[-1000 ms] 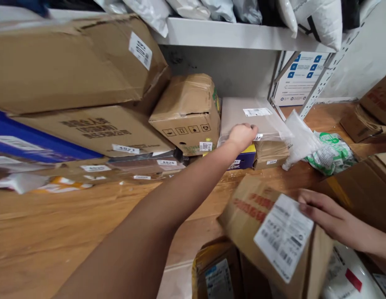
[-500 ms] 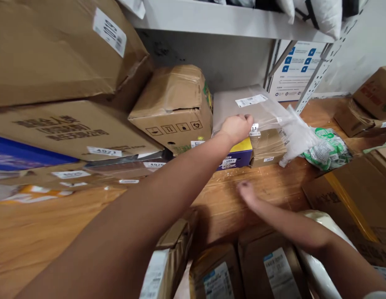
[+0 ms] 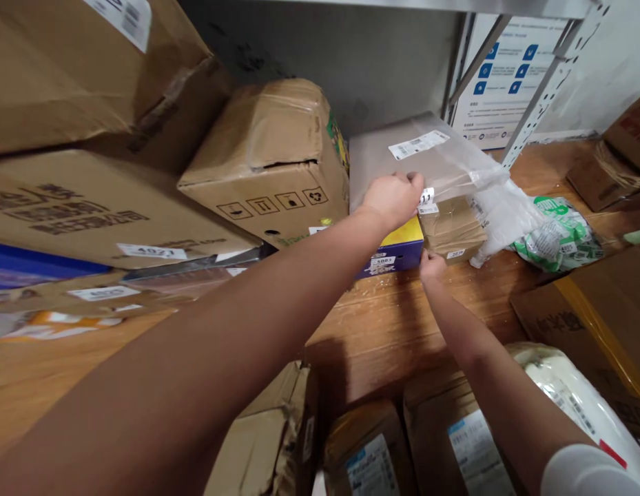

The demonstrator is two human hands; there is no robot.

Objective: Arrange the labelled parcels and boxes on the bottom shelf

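Observation:
My left hand (image 3: 395,200) is closed on the front edge of a flat package in clear plastic (image 3: 371,165), which has a white label on top. That package lies over a blue and yellow box (image 3: 397,256) and a small brown carton (image 3: 457,231). Low at the right front corner of the blue and yellow box, the curled fingers of my right hand (image 3: 432,267) grip its edge. My left forearm hides part of the box's left side.
A taped carton (image 3: 262,131) stands left of the plastic package, beside stacked large cartons (image 3: 82,76). A green and white bag (image 3: 560,231) lies on the wooden floor at right. Labelled parcels (image 3: 361,441) line the near side; a metal shelf post (image 3: 539,93) rises behind.
My right hand has moved up from above the floor to the corner of the blue and yellow box. My left hand stays on the plastic package's edge. The view has shifted slightly.

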